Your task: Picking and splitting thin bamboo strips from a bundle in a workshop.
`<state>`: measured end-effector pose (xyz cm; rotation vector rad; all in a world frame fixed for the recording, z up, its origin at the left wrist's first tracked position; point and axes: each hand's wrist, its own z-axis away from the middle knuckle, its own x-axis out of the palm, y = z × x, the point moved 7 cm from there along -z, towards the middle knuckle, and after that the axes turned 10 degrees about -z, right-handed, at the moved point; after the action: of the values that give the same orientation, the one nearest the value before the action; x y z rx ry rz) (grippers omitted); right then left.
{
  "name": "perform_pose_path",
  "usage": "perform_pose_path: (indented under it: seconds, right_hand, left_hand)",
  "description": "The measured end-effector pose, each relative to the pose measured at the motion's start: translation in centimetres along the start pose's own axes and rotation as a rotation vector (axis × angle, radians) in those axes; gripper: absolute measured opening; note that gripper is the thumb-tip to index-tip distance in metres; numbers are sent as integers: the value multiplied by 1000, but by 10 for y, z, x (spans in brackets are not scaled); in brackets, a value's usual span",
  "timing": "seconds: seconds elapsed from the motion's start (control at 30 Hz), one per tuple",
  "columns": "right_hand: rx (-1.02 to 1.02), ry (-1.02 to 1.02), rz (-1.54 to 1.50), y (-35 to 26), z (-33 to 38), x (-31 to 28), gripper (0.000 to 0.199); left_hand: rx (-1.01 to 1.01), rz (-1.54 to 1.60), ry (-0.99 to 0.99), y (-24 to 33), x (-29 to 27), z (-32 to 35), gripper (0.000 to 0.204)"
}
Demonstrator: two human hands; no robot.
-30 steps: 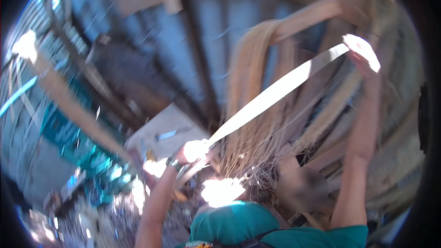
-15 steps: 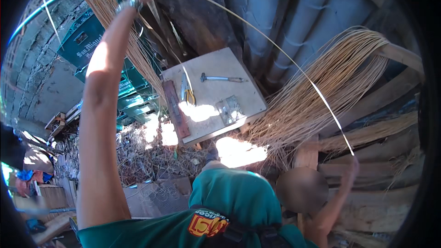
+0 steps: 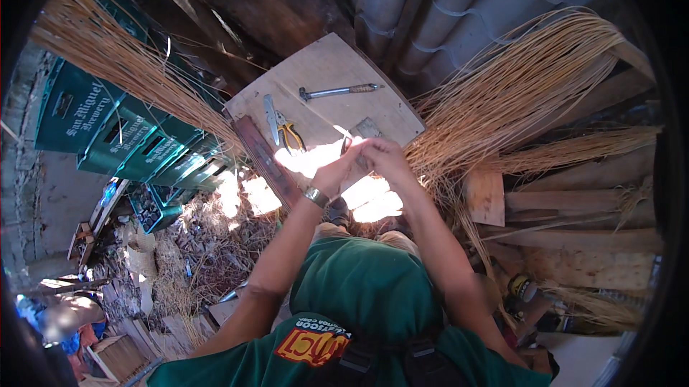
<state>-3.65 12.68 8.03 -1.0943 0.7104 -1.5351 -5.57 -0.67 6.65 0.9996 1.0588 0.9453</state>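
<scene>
Hands: two, both yours, brought together over the near edge of the board. Your left hand [image 3: 343,166], with a watch on its wrist, has its fingers curled shut; your right hand [image 3: 386,159] is closed against it, the fingertips meeting.
Held thing: too small and washed out by sun glare to name; you cannot tell what your fingers pinch, only that both hands close at one spot.
Board: one pale wooden board [image 3: 326,75], tilted, right under your hands.
Tools on board: three. One hammer [image 3: 337,91] lies across the far part; one knife [image 3: 270,118] and one pair of yellow-handled pliers [image 3: 291,134] lie side by side, left of your hands.
Reddish plank: one [image 3: 267,161], along the board's left edge.
Cane bundles: two large. One fan of pale cane strips [image 3: 513,93] spreads to your right, its ends reaching near your right hand; another bundle [image 3: 125,64] slants in from the upper left.
Crates: a stack of green plastic crates [image 3: 115,132] at left, behind the left bundle.
Ground: dry cane scraps [image 3: 208,243] litter the floor below the board.
</scene>
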Motion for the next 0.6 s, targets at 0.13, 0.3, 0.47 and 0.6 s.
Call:
perform_pose_path:
  seconds: [0.13, 0.3, 0.47, 0.6]
  right_hand:
    - [101, -12, 11, 44, -9, 3, 20]
    - [72, -16, 299, 109, 25, -97, 23]
    - [-154, -46, 355, 115, 95, -171, 12]
    - [-189, -158, 154, 99, 73, -140, 14]
  left_hand:
    - [16, 51, -75, -36, -15, -20, 28]
    - [279, -243, 364, 17, -206, -170, 19]
    - [155, -439, 706, 77, -391, -251, 31]
    - [-129, -816, 705, 58, -468, -259, 44]
